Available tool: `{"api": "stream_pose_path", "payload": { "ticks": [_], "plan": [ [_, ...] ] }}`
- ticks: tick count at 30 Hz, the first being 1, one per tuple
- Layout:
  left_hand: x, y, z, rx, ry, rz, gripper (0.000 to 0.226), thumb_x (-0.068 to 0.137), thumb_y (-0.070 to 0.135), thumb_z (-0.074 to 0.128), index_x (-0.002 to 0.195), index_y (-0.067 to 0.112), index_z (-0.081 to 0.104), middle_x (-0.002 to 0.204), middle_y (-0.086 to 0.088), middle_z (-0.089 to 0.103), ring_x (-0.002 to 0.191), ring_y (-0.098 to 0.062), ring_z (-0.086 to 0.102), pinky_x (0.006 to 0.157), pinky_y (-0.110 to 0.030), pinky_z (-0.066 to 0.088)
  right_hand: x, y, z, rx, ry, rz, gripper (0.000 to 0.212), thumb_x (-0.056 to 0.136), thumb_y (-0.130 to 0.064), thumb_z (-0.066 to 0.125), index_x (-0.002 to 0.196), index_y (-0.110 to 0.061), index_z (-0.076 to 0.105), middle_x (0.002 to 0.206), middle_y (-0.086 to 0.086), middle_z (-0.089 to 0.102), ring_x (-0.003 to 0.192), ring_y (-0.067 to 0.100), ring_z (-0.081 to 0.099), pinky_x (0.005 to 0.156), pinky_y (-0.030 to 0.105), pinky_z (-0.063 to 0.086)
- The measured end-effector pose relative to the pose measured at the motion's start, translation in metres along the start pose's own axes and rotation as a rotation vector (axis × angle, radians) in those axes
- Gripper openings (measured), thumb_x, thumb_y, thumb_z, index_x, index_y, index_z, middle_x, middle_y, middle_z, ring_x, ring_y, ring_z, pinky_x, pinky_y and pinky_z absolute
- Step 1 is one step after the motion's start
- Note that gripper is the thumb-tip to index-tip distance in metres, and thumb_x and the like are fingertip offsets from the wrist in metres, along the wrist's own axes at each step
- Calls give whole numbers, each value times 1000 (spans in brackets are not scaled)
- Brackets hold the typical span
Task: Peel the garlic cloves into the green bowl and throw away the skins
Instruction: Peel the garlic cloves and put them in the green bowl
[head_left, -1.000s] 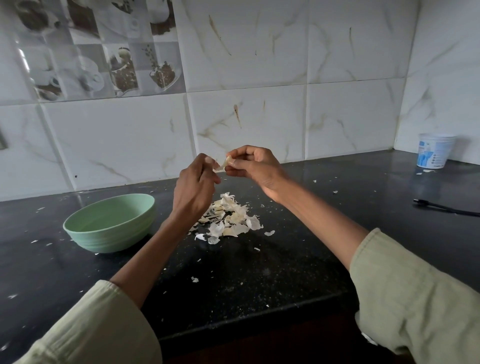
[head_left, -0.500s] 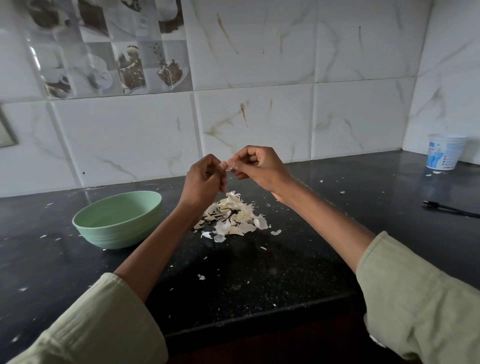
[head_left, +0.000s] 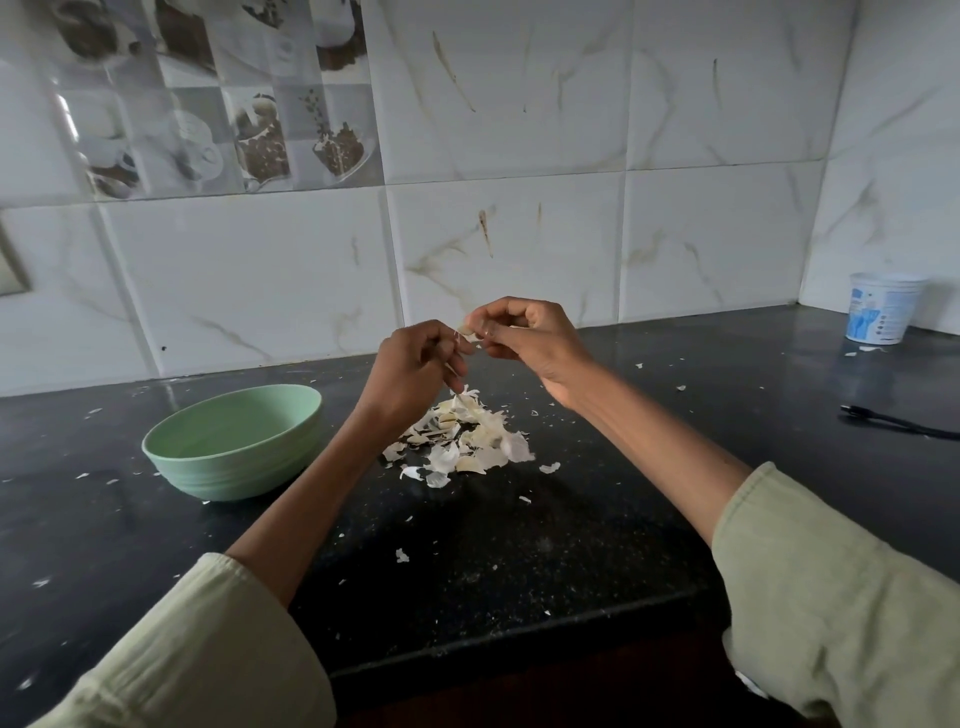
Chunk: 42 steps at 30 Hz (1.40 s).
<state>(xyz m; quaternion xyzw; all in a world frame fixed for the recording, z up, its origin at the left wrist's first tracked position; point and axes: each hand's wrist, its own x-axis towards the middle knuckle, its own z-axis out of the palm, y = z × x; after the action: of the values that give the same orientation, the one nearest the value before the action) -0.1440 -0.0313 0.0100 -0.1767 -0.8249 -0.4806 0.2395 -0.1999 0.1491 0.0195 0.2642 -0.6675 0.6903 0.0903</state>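
Now right hand (head_left: 524, 332) slightly higher, fingers of both hands still pinching the garlic clove (head_left: 466, 329), left hand (head_left: 415, 369) lower.

A black speckled worktop (head_left: 519, 571) runs along a wall of white marble-look tiles (head_left: 249, 280). Up at the far left, a panel of decorative tiles (head_left: 228, 104) shows coffee cups and beans. In the worktop's far right corner stands a white plastic tub (head_left: 883, 307) with blue print, upright, close to the wall. Nearer, by the right edge, lies a black cable (head_left: 898, 422), well apart from the tub. A grey plate (head_left: 11, 265) sits on the wall at the left edge.
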Motion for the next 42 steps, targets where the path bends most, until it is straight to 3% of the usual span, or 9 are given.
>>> {"api": "stream_pose_path", "payload": {
  "ticks": [4,8,12,16,23,29,37,42],
  "plan": [
    [1,-4,0,125,30,9,19,95,-2,67,87,15,74,81,3,77,71,-12,74,69,-21,60,0,-2,-7,-87,6,-79,17,87,-6,81,103,-1,79,102,15,78,85,19,72,86,32,63],
    [3,-4,-5,162,67,17,17,98,9,68,86,15,78,84,4,78,73,-16,74,73,-27,61,-1,-8,-6,-150,-40,-120,22,84,-2,83,105,-1,78,103,9,79,88,15,75,87,27,61],
    [2,-1,-4,86,43,-29,24,107,13,55,97,9,76,90,-5,78,76,-22,75,63,-17,53,0,-9,-7,-193,-31,-149,20,83,2,82,102,-4,79,99,5,80,93,17,77,93,34,61],
    [4,0,-4,-72,8,-61,17,104,23,64,111,8,72,96,-8,79,80,-20,75,68,-27,55,2,-8,-8,-243,-28,-174,19,83,2,82,100,-4,80,97,6,80,96,22,77,94,37,61],
    [3,0,-4,-99,63,-41,17,100,20,70,106,4,74,92,-7,80,81,-24,78,73,-33,59,1,-9,-4,-359,-40,-273,15,83,-9,86,97,-10,80,93,-2,80,89,12,75,84,24,59],
    [4,-2,0,-5,116,1,14,106,12,59,105,6,72,85,-5,78,73,-20,75,65,-28,58,0,-9,-1,-356,-24,-268,19,81,-19,89,94,-9,80,88,1,79,83,21,75,80,33,63],
    [3,-3,1,51,168,8,14,103,13,63,97,9,74,78,-1,77,69,-15,73,67,-31,59,-3,-12,4,-566,5,-377,5,89,-10,78,92,-12,81,79,-7,77,73,5,71,71,19,57],
    [3,-2,1,43,166,-6,15,102,19,66,96,11,77,76,-2,77,69,-15,73,67,-28,59,-6,-15,4,-690,2,-444,5,88,-11,76,88,-14,80,76,-8,74,70,9,69,71,28,60]
  ]
}}
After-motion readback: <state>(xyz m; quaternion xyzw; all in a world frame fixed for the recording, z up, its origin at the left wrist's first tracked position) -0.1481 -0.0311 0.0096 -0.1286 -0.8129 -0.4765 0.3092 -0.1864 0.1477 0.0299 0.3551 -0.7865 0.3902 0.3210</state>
